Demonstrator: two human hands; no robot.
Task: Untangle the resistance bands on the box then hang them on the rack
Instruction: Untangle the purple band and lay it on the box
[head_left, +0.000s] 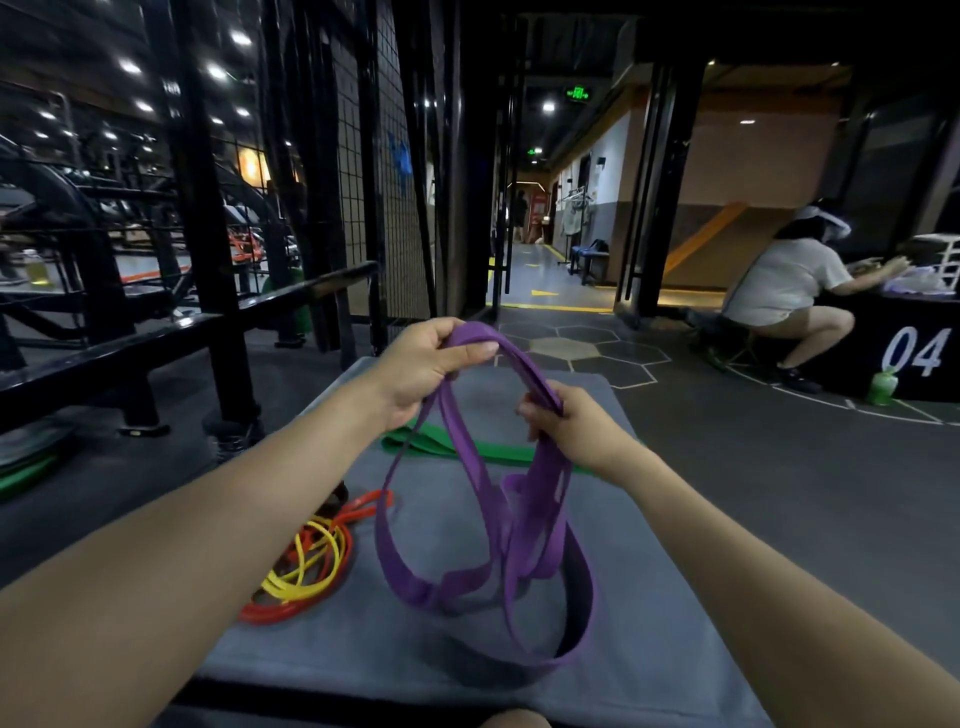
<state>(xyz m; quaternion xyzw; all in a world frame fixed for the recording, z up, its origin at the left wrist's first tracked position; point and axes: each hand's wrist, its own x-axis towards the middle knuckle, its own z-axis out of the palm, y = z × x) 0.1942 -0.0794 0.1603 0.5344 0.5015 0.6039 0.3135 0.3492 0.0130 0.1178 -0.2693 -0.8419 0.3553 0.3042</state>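
- Left hand (426, 358) and right hand (566, 421) both gripping purple band (498, 519), lifted, loops hanging onto grey box top (649, 623)
- Green band (441, 441) flat behind
- Orange and yellow bands (306, 566) piled at left edge

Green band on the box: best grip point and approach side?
Take the green band at its left folded end, coming from above on the left. It lies flat on the grey box top, and that end is clear, while its middle and right run behind the purple band and the right hand.
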